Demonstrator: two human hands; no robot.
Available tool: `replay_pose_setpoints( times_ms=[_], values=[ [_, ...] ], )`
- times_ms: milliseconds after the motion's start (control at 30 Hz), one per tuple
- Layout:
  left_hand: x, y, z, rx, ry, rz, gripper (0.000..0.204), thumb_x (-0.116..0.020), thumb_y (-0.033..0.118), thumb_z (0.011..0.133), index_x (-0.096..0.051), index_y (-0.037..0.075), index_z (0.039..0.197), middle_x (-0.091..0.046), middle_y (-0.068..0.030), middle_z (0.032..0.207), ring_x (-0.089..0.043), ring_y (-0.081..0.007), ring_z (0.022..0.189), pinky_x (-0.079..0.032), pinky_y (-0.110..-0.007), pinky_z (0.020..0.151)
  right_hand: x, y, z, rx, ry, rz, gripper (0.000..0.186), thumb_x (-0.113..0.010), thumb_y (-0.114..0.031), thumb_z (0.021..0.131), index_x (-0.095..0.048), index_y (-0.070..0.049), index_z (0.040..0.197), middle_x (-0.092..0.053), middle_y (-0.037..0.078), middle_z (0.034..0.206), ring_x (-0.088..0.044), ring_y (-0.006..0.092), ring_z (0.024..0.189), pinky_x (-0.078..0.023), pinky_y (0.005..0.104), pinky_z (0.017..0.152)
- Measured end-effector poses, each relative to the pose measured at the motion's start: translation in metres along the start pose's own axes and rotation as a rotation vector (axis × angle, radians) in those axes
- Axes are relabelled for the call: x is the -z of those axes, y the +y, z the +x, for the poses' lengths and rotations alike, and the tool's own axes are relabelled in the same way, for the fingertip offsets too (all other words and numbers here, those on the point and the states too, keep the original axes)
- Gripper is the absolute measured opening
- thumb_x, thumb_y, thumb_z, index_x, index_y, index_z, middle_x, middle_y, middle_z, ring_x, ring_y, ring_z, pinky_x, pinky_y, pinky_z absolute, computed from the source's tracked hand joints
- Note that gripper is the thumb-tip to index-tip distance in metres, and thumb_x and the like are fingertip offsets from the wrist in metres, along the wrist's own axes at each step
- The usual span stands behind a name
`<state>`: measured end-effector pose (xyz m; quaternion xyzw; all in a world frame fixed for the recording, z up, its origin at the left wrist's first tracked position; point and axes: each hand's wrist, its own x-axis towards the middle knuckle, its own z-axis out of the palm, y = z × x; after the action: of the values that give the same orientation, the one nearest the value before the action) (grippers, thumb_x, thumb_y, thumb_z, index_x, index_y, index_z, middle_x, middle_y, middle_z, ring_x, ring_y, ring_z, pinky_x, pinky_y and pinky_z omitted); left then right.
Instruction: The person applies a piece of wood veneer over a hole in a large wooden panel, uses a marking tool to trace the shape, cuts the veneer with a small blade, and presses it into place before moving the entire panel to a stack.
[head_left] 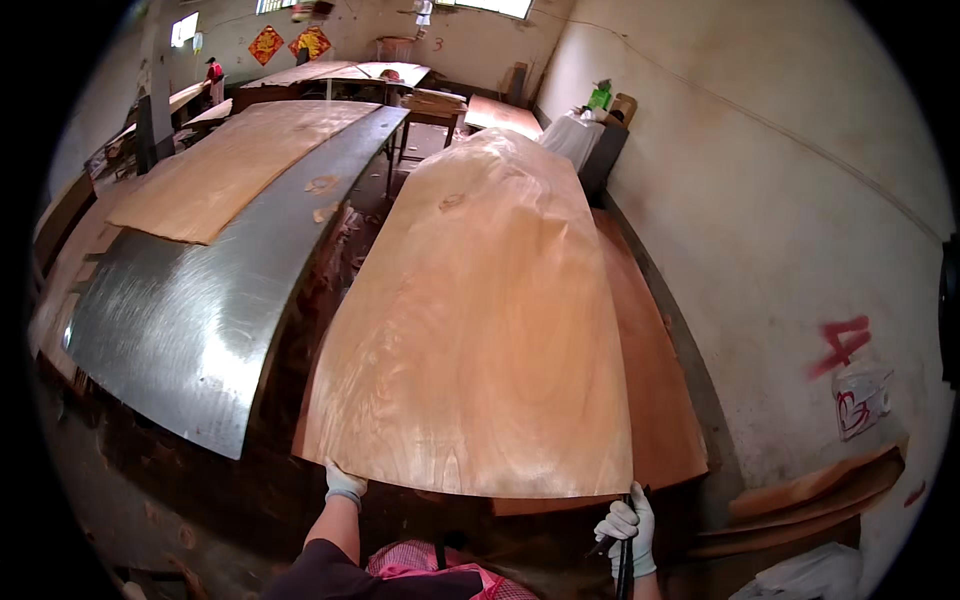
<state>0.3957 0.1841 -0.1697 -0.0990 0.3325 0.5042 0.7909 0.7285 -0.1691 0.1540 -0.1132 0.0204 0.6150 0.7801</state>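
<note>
A large, pale wood veneer sheet (470,330) stretches away from me, rippled and raised toward its far end. My left hand (345,482), in a white glove, pinches the near left corner of this sheet. At its near right corner is my right hand (628,527), also gloved. Its curled fingers hold a dark, narrow, stick-like tool (626,568) whose kind I cannot make out, and its fingertips reach the sheet's corner. Under the pale sheet lies a redder veneer sheet (655,380), showing along the right side and the near edge.
To the left stands a shiny metal-topped table (200,330) bearing another veneer sheet (250,160). A wall (780,230) runs along the right, with bent veneer pieces (810,500) at its foot. Farther back are more sheet-covered tables (340,72) and a person (215,80).
</note>
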Motion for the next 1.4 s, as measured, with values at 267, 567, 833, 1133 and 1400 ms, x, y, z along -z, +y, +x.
replay_pose_setpoints(
  times_ms=[267,567,833,1133,1400],
  values=[
    [-0.023,-0.119,0.000,0.068,0.087,0.217,0.041,-0.037,0.030,0.098,-0.053,0.009,0.130,-0.058,-0.0092,0.131,-0.056,-0.0314,0.119,-0.043,-0.050,0.102,0.056,-0.178,-0.046,-0.006,0.286,-0.135,0.058,-0.032,-0.048,0.102,-0.046,-0.015,0.057,-0.025,-0.007,0.045,-0.029,0.0077,0.034,-0.030,0.0252,0.041],
    [-0.020,-0.260,-0.059,-0.029,0.208,0.090,0.037,-0.042,0.033,0.101,-0.051,0.012,0.130,-0.058,-0.0088,0.131,-0.055,-0.0318,0.119,-0.044,-0.052,0.101,0.124,-0.377,-0.116,0.134,0.706,-0.804,0.047,-0.045,-0.041,0.100,-0.042,-0.017,0.061,-0.034,-0.002,0.044,-0.031,0.0117,0.032,-0.027,0.0285,0.034],
    [0.006,-0.390,-0.128,-0.085,0.217,0.168,0.029,-0.043,0.032,0.101,-0.055,0.014,0.121,-0.060,-0.0075,0.125,-0.056,-0.0319,0.115,-0.043,-0.055,0.098,0.160,-0.505,-0.178,0.148,0.806,-1.060,0.023,-0.052,-0.031,0.099,-0.044,-0.015,0.084,-0.039,0.002,0.047,-0.035,0.0150,0.032,-0.030,0.0310,0.032],
    [-0.007,-0.482,-0.072,-0.040,0.296,0.149,0.038,-0.041,0.039,0.100,-0.056,0.009,0.118,-0.060,-0.0122,0.124,-0.056,-0.0347,0.111,-0.044,-0.051,0.094,0.226,-0.577,-0.099,0.173,0.891,-1.276,0.022,-0.058,-0.028,0.095,-0.049,-0.009,0.088,-0.044,0.004,0.048,-0.040,0.0158,0.032,-0.035,0.0314,0.030],
    [0.048,-0.547,0.026,-0.088,0.404,0.170,0.035,-0.045,0.032,0.097,-0.054,0.007,0.120,-0.062,-0.0146,0.118,-0.059,-0.0348,0.107,-0.045,-0.052,0.095,0.267,-0.605,-0.047,0.121,0.955,-1.345,0.019,-0.057,-0.027,0.096,-0.053,-0.009,0.091,-0.045,0.004,0.049,-0.041,0.0153,0.031,-0.035,0.0308,0.029]
  ],
)
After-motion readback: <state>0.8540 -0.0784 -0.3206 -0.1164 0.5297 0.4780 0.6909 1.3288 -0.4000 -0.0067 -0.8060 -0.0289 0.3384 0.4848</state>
